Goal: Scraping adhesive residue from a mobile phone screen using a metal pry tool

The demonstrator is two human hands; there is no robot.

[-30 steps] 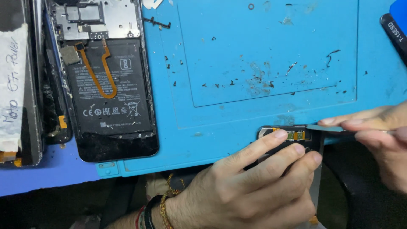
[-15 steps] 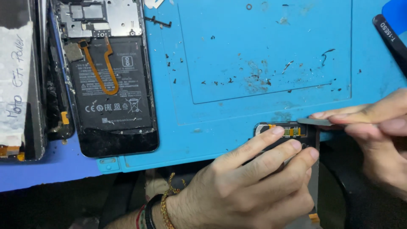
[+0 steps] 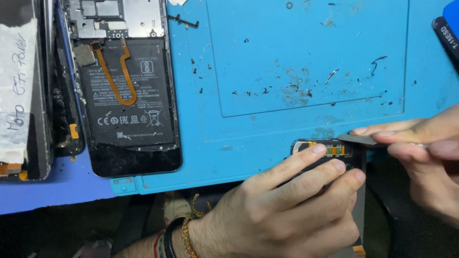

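My left hand point(image 3: 291, 205) presses several fingertips onto a dark phone screen panel point(image 3: 356, 191) that hangs over the near edge of the blue work mat point(image 3: 296, 71). An orange flex connector point(image 3: 334, 149) shows at the panel's top end, just past my index fingertip. My right hand point(image 3: 425, 153) comes in from the right and pinches a thin metal pry blade point(image 3: 361, 139), whose tip rests at the panel's top edge beside the connector. Most of the panel is hidden under my left hand.
An opened phone point(image 3: 126, 95) with its black battery and an orange flex cable lies at the mat's left. Further left are another dark phone part point(image 3: 62, 105) and a device with a white handwritten label point(image 3: 16, 91). Small black debris dots the mat. A dark tool handle point(image 3: 449, 38) pokes in top right.
The view has shifted slightly. My right hand and the blade have edged left toward the connector. My left hand keeps its hold on the panel.
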